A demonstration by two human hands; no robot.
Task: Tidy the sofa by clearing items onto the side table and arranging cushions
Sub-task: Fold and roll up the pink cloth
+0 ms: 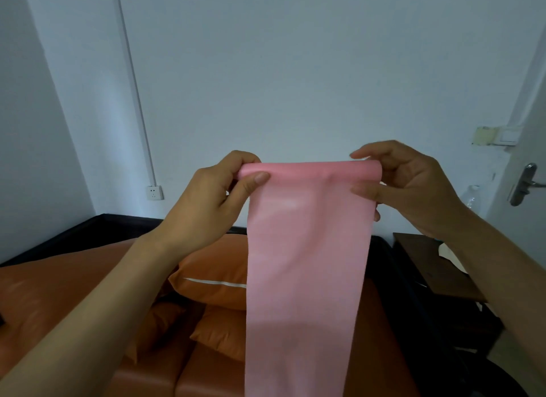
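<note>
Above sofa [53,290], pink cloth [304,263] hanging lengthwise

The room is evenly and rather dimly lit with a cool, bluish cast on the white wall [295,71]; no lamp or window shows. The pink cloth [304,263] darkens in soft shadow well below the left hand [206,201] and right hand [413,189]. The right hand's fingertips are slightly motion-blurred. Wide-angle distortion bends the wall conduit [133,86] and door edge [529,80]. No glare.
</note>
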